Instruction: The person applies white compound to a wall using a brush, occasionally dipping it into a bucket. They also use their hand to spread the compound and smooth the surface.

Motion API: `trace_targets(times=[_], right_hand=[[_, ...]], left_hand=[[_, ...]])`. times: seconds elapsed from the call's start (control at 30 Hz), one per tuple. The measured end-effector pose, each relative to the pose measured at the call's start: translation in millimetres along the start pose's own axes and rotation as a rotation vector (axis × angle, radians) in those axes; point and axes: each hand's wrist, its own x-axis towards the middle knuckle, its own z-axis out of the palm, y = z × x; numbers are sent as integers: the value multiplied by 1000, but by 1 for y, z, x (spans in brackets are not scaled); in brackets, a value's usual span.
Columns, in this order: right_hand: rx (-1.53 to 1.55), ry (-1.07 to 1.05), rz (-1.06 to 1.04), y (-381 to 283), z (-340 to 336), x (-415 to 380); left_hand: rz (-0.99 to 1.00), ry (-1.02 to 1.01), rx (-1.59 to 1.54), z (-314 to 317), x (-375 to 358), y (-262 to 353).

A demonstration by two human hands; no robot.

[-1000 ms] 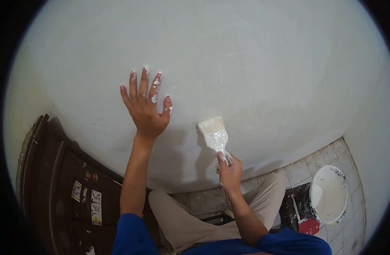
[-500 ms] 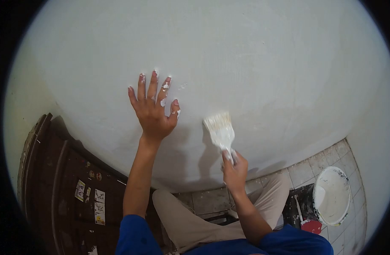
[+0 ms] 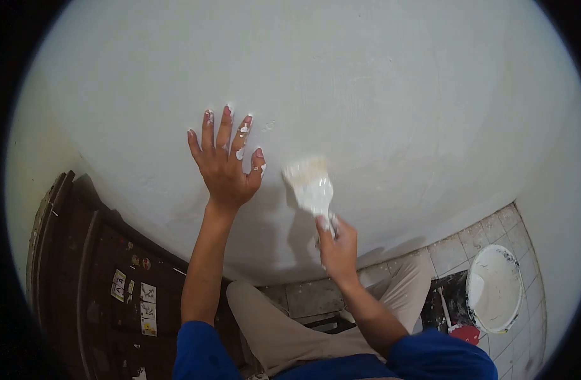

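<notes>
My left hand (image 3: 227, 171) rests flat against the pale wall (image 3: 391, 114), fingers spread, with white paint on the fingertips and along the index finger and thumb. To its right, my right hand (image 3: 336, 248) grips the handle of a wide paintbrush (image 3: 312, 190). White paint coats the brush up to the handle. Its bristles, a little blurred, point upward at the wall and seem to touch it. Small rough marks show on the wall near the left index finger.
A white bucket (image 3: 495, 288) with pale paint inside stands at the lower right on floor tiles (image 3: 448, 254). Beside it lies a red scraper-like tool (image 3: 464, 333) with a whitish handle. Dark wooden furniture (image 3: 113, 316) with stickers stands at the lower left.
The paintbrush and my right hand have moved left along the wall, closer to my left hand. My left hand keeps its place on the wall.
</notes>
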Motion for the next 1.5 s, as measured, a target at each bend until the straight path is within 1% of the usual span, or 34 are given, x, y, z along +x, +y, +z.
trace_targets(times=[0.1,0.2,0.3,0.33,0.4,0.43,0.5,0.53,0.63,0.73,0.77,0.83,0.93,1.03,1.13,1.17,1.23,1.3,1.4,1.5], right_hand=[[68,20,36,20,-13,-21],[19,163,-134,-35,-16,-10],[62,176,-179,-65,-19,18],[40,170,-171,-58,-22,25],[-7,157,-156,-25,-29,37],[-9,193,-175,-10,-29,29],[-86,200,-55,12,-35,-4],[-124,201,5,16,-38,-14],[10,244,-37,4,-46,-26],[143,216,-35,-27,-55,-1],[127,209,-34,-25,-57,9],[96,187,-47,-7,-60,26],[-70,241,46,56,-71,3],[8,230,190,58,-81,-28],[-243,253,39,43,-86,-16],[-178,242,2,32,-87,-12],[-48,211,-87,-19,-85,1],[-3,272,-241,-71,-76,16],[140,165,-293,-110,-73,47],[69,172,-194,-85,-67,71]], left_hand=[[-22,-3,2,-1,-2,2],[-21,2,11,1,-1,3],[-13,1,22,1,-2,2],[-13,1,25,1,-2,2],[-11,-3,20,0,-1,3],[-11,2,19,0,-1,3],[-2,19,18,3,-1,1],[1,28,21,4,-2,2],[19,4,28,5,-3,2],[11,31,3,6,-3,3],[13,23,-2,5,-3,3],[14,22,-3,5,-3,2],[5,-23,11,1,-2,3],[9,-39,41,1,-3,3],[-32,40,-22,5,-2,7],[-34,38,-26,5,-2,8],[-41,47,-26,5,-1,8],[-42,39,-15,6,-1,8],[-23,-2,12,3,-2,7],[-9,-25,24,1,-2,6]])
